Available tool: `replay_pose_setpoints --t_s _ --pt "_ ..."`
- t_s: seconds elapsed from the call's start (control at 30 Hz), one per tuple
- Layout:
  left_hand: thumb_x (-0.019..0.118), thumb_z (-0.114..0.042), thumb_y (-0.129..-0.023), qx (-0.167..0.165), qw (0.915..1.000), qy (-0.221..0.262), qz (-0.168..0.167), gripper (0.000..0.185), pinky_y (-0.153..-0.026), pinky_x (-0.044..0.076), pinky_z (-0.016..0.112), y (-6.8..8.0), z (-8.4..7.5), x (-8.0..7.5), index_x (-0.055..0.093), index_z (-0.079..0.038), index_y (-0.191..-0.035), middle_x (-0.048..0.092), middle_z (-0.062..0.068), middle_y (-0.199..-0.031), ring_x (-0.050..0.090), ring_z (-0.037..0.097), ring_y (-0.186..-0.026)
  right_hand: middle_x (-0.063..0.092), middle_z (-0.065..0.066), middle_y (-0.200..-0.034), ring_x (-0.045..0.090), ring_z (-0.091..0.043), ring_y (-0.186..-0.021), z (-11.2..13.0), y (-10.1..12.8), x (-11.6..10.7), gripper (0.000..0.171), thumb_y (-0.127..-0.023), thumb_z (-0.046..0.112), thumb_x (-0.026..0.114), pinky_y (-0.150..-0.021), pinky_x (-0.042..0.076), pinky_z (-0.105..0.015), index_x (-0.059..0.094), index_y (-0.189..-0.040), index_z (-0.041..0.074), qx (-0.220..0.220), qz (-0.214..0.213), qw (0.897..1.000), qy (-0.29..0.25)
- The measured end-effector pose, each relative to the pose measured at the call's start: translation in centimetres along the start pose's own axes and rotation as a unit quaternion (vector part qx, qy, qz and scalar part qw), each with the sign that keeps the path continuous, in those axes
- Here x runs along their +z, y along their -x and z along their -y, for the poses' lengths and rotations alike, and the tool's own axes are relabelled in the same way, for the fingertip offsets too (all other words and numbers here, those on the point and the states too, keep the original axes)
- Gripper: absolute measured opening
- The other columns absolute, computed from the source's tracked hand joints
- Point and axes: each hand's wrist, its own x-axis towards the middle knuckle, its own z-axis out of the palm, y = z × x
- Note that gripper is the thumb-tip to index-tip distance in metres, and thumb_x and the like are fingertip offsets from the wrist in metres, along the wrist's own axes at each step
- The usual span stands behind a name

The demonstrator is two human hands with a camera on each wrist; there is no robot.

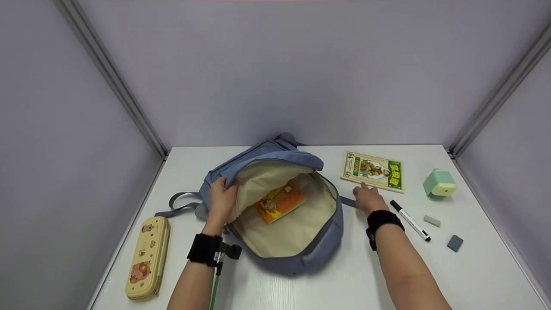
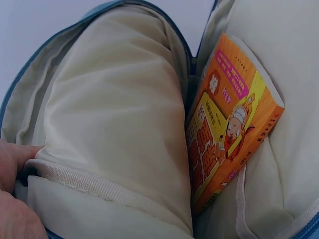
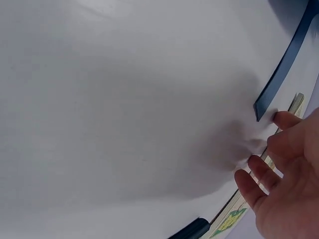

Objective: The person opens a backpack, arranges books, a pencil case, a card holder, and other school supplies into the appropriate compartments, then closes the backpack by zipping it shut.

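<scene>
A blue backpack [image 1: 325,252] lies unzipped on the table, its cream lining showing. My left hand [image 1: 221,201] grips the edge of its raised flap, thumb at the lining in the left wrist view. Inside the bag rests an orange book [image 2: 229,119], partly behind the folded lining. Over on the right, my right hand [image 1: 369,199] hovers low with fingers loosely bent and nothing held. Its fingertips are right at the near edge of a green and cream book [image 1: 374,170]. The end of a blue strap [image 3: 284,64] lies close to those fingers.
To the right lie a black-capped white marker [image 1: 411,220], a grey eraser-like block [image 1: 431,221] and a dark blue-grey block [image 1: 455,243]. A mint and yellow pencil sharpener [image 1: 439,185] stands behind them. At the left is a yellow pencil case [image 1: 147,258]. Grey walls [image 1: 301,73] enclose the table.
</scene>
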Motion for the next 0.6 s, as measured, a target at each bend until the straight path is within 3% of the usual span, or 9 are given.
replay_pose_setpoints --t_s 0.2,0.43,0.6 --pt "0.060 -0.003 -0.086 0.005 0.9999 -0.011 -0.003 0.018 -0.069 0.038 0.035 0.0 0.0 0.0 0.048 -0.006 -0.073 0.047 0.008 -0.075 0.044 0.023 -0.073 0.024 -0.029 -0.154 0.024 -0.057 -0.133 -0.7 -0.1 0.3 0.041 -0.102 0.001 0.039 -0.101 0.029 -0.067 0.049 -0.141 0.002 -0.010 -0.001 1.000 0.004" --pt "0.059 -0.002 -0.087 0.007 0.9999 -0.014 0.000 0.017 -0.067 0.037 0.033 -0.1 0.0 0.3 0.048 -0.006 -0.075 0.046 0.007 -0.076 0.043 0.022 -0.072 0.009 -0.029 -0.158 0.023 -0.057 -0.132 -1.4 -0.3 0.5 0.039 -0.100 -0.001 0.043 -0.098 0.030 -0.069 0.050 -0.138 0.002 -0.018 -0.015 1.000 0.012" --pt "0.061 -0.003 -0.087 0.001 0.9999 -0.014 -0.003 0.021 -0.065 0.035 0.033 -0.1 0.3 0.4 0.046 -0.007 -0.073 0.045 0.006 -0.074 0.042 0.022 -0.071 0.017 -0.032 -0.155 0.023 -0.056 -0.133 -1.6 0.2 0.2 0.040 -0.101 -0.002 0.040 -0.101 0.026 -0.069 0.048 -0.139 0.003 -0.024 -0.017 1.000 0.001"
